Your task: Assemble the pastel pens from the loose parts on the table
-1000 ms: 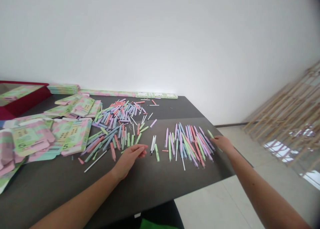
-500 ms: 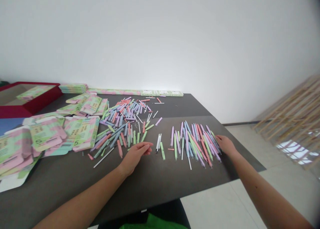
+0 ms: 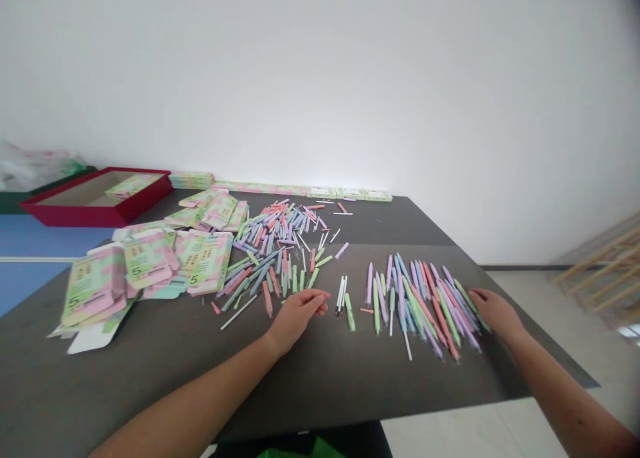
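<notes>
**While the left hand and right hand lie released among pastel pens**

Since its fingers curl loosely around nothing visible, the left hand's grip is open, just beside a green pen and white refills at lower centre; the right hand lies flat and unclenched, touching the right end of the neater heap; a looser heap spreads left of centre on the dark counter, beside flattened printed cartons; a red tray sits at upper left.

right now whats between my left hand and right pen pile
Head view: white refills and a green pen lie between the left hand and the pen pile.
</notes>
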Action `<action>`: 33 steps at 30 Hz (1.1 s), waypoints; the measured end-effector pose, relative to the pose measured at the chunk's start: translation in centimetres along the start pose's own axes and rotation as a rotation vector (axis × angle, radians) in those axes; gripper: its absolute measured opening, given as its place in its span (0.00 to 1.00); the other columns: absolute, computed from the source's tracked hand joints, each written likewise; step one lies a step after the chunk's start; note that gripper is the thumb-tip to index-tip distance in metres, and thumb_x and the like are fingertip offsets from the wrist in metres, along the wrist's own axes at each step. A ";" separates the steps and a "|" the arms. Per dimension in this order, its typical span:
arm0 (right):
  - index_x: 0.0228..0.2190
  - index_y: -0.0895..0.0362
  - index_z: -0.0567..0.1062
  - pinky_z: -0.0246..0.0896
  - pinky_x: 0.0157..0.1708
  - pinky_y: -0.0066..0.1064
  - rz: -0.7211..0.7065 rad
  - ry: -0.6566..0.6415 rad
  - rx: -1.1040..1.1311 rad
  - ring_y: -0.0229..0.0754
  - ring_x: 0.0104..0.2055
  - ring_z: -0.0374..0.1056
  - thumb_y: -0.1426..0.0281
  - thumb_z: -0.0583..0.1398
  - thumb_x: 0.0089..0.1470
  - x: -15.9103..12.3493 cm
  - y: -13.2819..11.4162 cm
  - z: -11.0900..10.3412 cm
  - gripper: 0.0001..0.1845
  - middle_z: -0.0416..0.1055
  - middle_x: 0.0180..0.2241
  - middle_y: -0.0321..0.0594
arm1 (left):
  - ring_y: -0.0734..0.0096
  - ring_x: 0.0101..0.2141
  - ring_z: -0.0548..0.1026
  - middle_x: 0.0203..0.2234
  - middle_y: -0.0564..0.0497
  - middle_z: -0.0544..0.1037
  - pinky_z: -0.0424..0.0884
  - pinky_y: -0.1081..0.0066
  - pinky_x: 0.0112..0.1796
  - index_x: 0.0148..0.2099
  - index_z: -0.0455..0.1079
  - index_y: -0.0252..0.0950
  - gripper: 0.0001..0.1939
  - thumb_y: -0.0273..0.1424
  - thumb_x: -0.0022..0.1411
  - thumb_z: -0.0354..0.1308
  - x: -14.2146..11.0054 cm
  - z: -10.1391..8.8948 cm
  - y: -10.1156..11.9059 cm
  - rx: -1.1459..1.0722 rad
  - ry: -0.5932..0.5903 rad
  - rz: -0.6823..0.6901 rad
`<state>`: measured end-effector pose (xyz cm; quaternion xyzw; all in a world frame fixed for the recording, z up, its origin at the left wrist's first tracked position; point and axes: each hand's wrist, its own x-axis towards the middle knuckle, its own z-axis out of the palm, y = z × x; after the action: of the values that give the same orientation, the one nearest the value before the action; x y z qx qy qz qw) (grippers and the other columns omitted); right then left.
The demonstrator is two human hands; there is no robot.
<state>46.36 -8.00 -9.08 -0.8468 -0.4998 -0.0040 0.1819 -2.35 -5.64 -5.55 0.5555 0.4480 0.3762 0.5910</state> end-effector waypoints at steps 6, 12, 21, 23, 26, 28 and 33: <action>0.38 0.63 0.75 0.61 0.38 0.40 -0.136 0.019 -0.019 0.53 0.37 0.69 0.60 0.52 0.50 1.7 -3.7 -0.7 0.22 0.73 0.35 0.55 | 0.72 0.29 0.72 0.27 0.50 0.76 0.68 0.71 0.35 0.41 0.72 0.32 0.16 0.37 0.58 0.51 0.0 -0.1 0.2 0.094 0.022 0.051; 0.39 0.61 0.74 0.62 0.39 0.35 -0.493 -0.025 0.164 0.44 0.34 0.68 0.62 0.53 0.52 1.5 -17.2 -1.0 0.19 0.71 0.36 0.49 | 0.69 0.37 0.73 0.33 0.48 0.77 0.67 0.69 0.41 0.41 0.72 0.35 0.13 0.31 0.61 0.47 -0.5 0.3 -0.3 0.480 0.015 0.314; 0.34 0.57 0.77 0.58 0.39 0.27 -0.723 -0.348 -0.004 0.41 0.39 0.69 0.69 0.54 0.53 -0.7 -35.4 1.9 0.13 0.74 0.37 0.42 | 0.71 0.39 0.71 0.37 0.49 0.75 0.66 0.72 0.42 0.44 0.69 0.36 0.12 0.25 0.61 0.46 -1.0 0.5 -1.3 0.819 -0.231 0.630; 0.32 0.57 0.78 0.58 0.37 0.27 -0.710 -0.408 -0.071 0.43 0.38 0.70 0.68 0.54 0.53 -1.0 -37.5 3.1 0.13 0.76 0.34 0.42 | 0.71 0.39 0.71 0.37 0.49 0.75 0.66 0.72 0.41 0.44 0.69 0.36 0.13 0.25 0.61 0.46 -0.7 0.2 -1.4 0.820 -0.217 0.643; 0.30 0.59 0.78 0.59 0.37 0.29 -0.688 -0.494 -0.173 0.46 0.40 0.70 0.65 0.56 0.53 -1.7 -39.7 4.7 0.13 0.75 0.34 0.46 | 0.71 0.39 0.71 0.37 0.49 0.75 0.66 0.72 0.41 0.44 0.70 0.35 0.13 0.25 0.62 0.46 -0.5 0.0 -1.5 0.802 -0.191 0.648; 0.33 0.60 0.77 0.60 0.40 0.33 -0.658 -0.536 -0.234 0.46 0.42 0.69 0.65 0.56 0.54 -2.3 -40.7 5.7 0.13 0.74 0.37 0.48 | 0.71 0.38 0.71 0.36 0.49 0.75 0.66 0.72 0.41 0.44 0.70 0.36 0.13 0.25 0.62 0.45 -0.5 0.0 -1.5 0.798 -0.183 0.645; 0.46 0.60 0.67 0.64 0.42 0.40 -0.573 -0.615 -0.319 0.42 0.43 0.66 0.65 0.56 0.57 -3.1 -41.8 7.1 0.17 0.66 0.46 0.45 | 0.71 0.38 0.72 0.36 0.49 0.75 0.66 0.72 0.41 0.44 0.69 0.36 0.13 0.25 0.61 0.46 -0.7 0.1 -1.4 0.811 -0.195 0.650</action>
<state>8.07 9.73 -3.57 -0.6535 -0.7382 0.1207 -0.1164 -2.54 -6.50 -6.85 0.8821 0.3051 0.2831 0.2205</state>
